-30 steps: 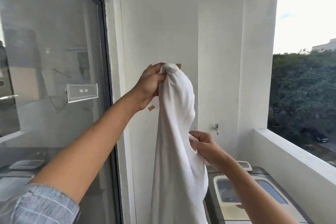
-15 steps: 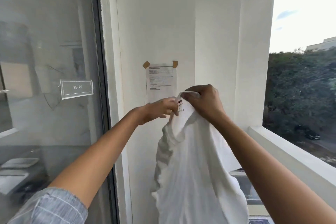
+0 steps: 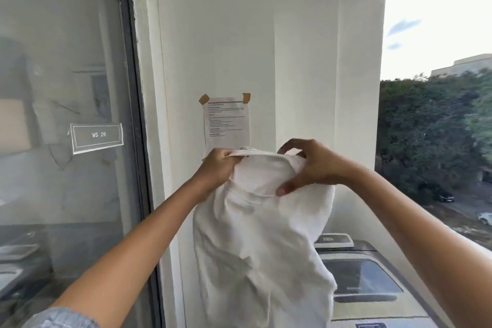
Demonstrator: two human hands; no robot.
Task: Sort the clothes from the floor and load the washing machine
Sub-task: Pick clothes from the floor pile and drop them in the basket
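White garment, one in number, is held up in the air in front of the wall, at the centre of the view, and its lower folds hang down past the 6 o'clock edge. Its top edge is gripped by two hands. The left hand, at 9 o'clock of the garment's top, is curled round a folded hem, which is pinched between thumb and fingers. The right hand, at 3 o'clock of the top, is closed less tightly: the thumb is pressed against the cloth below, the fingers are arched over the upper edge, and the fabric is caught between them. A striped grey sleeve is seen at the 7 o'clock corner.

One washing machine, a top loader, is seen at 5 o'clock, partly hidden behind the hanging cloth. Its dark glass lid is shut, and what lies inside cannot be told. The garment is held above and in front of it, not inside it.

One sheet of paper is fixed to the white wall at 12 o'clock of the hands, with two strips of brown tape at its upper corners; its lower edge is hidden by the cloth. One glass door fills the 9 o'clock side, and one small label reading "WS 20" is stuck on it. Trees and one parked car are seen at 3 o'clock, beyond the balcony ledge.
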